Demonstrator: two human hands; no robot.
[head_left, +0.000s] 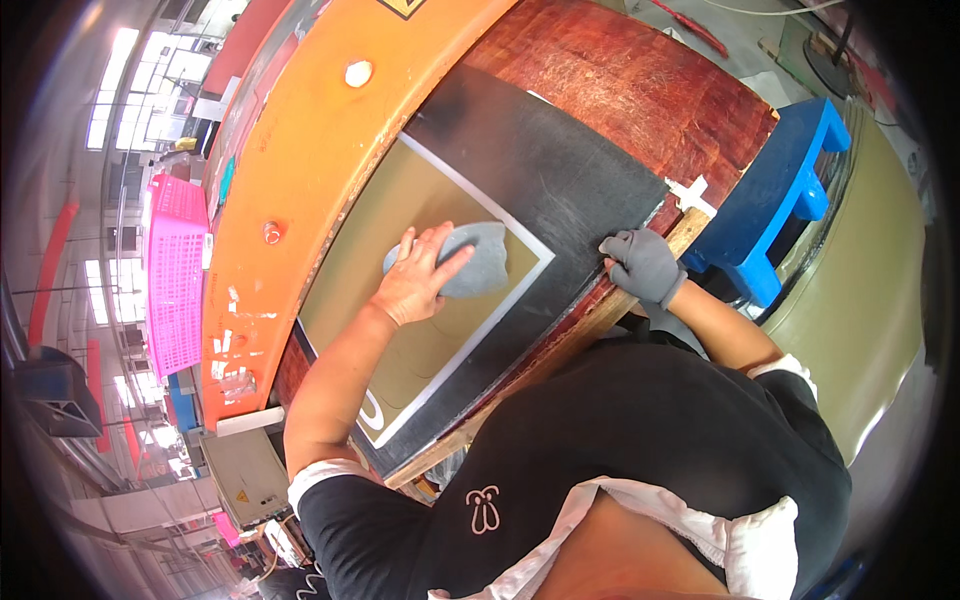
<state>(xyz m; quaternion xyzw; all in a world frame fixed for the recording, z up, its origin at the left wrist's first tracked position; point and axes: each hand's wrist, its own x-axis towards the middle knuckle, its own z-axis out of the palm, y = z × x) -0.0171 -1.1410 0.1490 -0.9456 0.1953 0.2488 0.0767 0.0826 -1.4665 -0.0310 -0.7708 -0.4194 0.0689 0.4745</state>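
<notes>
My bare left hand [418,275] lies over a blue-grey cloth [482,262], its thumb and fingers pressing the cloth against an olive-coloured panel [400,345]. A white border frames that panel, which sits on a larger black sheet [570,170]. At the sheet's near right corner, my right hand [643,266] wears a grey glove with bare fingertips. Its fingers curl onto the board's edge, close to a wooden strip [688,232] wrapped in white tape. Part of the cloth is hidden beneath my left hand.
An orange machine beam [300,190] runs along the far left side of the work surface. Beyond it stands a pink plastic basket [178,275]. A reddish-brown worn board [630,80] continues at the far end, with a blue pallet [775,215] to the right.
</notes>
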